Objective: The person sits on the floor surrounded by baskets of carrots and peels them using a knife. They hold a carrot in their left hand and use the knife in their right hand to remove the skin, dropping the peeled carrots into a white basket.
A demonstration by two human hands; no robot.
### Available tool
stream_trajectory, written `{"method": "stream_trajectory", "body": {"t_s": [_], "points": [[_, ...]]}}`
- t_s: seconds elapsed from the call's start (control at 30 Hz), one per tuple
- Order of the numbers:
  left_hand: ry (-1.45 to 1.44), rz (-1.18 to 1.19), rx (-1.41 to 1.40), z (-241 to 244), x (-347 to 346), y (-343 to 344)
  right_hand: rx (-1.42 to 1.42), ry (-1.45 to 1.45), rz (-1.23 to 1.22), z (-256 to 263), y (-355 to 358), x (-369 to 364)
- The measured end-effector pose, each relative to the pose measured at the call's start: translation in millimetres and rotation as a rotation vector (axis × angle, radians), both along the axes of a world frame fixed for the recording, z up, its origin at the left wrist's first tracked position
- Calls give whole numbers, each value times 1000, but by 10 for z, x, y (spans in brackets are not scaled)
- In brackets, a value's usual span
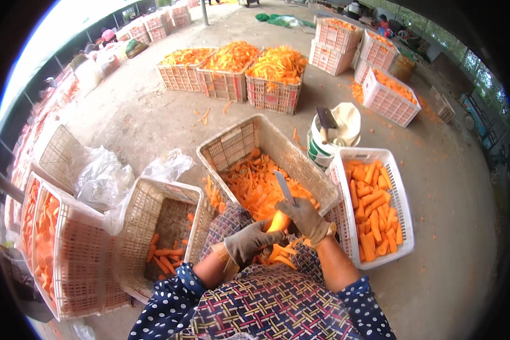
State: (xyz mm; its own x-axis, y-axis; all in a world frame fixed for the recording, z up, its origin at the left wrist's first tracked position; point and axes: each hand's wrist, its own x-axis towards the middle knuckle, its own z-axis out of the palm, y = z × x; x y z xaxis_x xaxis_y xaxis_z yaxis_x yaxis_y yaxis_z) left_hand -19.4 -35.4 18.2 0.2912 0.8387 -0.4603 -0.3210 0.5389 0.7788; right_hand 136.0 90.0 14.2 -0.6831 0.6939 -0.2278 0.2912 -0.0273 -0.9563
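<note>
My left hand (pixel 247 243), in a grey work glove, grips a thick carrot (pixel 279 222) above my lap. In my gloved right hand (pixel 307 219) is a tool with a flat metal blade (pixel 284 187) pointing up and away; its handle is hidden by the fingers, which are close against the carrot. Orange peelings (pixel 280 255) lie on the patterned apron (pixel 276 301) below my hands. Just beyond them a plastic crate (pixel 297 146) holds a heap of carrot peelings (pixel 259 187).
At the right stands a white crate (pixel 403 255) of peeled carrots (pixel 374 208). Behind it, a cleaver (pixel 326 119) rests on a white bucket (pixel 318 148). A crate (pixel 131 238) with several unpeeled-looking carrots (pixel 165 259) is at the left, beside clear plastic bags (pixel 104 174). Peel-filled crates (pixel 274 95) stand farther off.
</note>
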Motion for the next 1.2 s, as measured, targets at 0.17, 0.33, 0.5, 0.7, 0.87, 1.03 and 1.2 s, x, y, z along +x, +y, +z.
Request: {"method": "stream_trajectory", "body": {"t_s": [0.17, 0.33, 0.5, 0.7, 0.87, 1.03, 1.2], "points": [[130, 234, 1, 24, 160, 95, -12, 535, -382, 50, -173, -210], [-63, 61, 11, 123, 290, -63, -29, 668, -286, 67, -233, -220], [-66, -23, -128, 3, 234, -103, 292, 444, -586, -125, 246, -245], [-7, 221, -63, -79, 85, 77, -203, 587, -676, -27, 512, -179], [266, 366, 35, -366, -315, 202, -431, 560, -1016, -616, 699, 280], [636, 244, 94, -605, -391, 694, -688, 759, -1216, -1155, 732, 466], [1209, -174, 266, -964, -245, 1343, -653, 619, -1192, -1164, 699, 370]]}}
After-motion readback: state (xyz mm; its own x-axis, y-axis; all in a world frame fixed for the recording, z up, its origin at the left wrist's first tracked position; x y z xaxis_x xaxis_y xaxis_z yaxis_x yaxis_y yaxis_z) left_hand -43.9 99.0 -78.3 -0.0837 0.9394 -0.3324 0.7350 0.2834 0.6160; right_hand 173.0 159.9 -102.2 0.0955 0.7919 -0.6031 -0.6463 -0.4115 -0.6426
